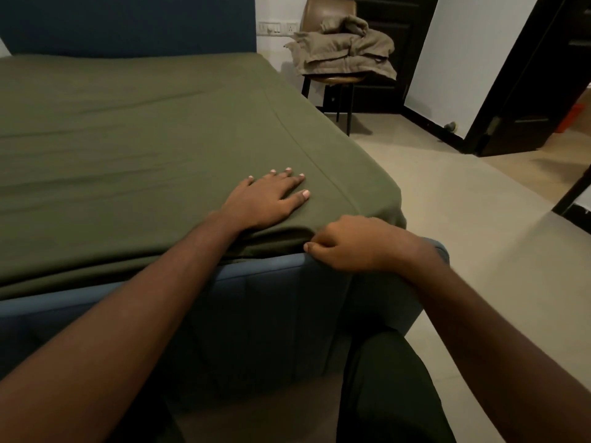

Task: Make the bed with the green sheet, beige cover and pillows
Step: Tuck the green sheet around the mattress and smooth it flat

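Nearest us, our leg in dark cloth stands beside the blue frame at the foot corner of the bed. Just over the frame's top edge our right hand is curled, thumb and forefinger closed together at the hem of the sheet where it drops over the corner. They seem to pinch the cloth, though the hand itself hides most of the fingertips. A little further in, our left hand lies flat on the mattress top, fingers straight and slightly spread, palm pressing the sheet near that same corner. The green sheet covers all of the mattress we can see, with shallow wrinkles running across it and a seam line following the right edge. At the far end the dark blue headboard rises behind it. To the right of the bed's head stands a chair, and the beige cover is heaped loosely on its seat, one side hanging over the edge. Wall sockets sit just left of the chair, a dark door stands behind it, and pale floor spreads to our right.
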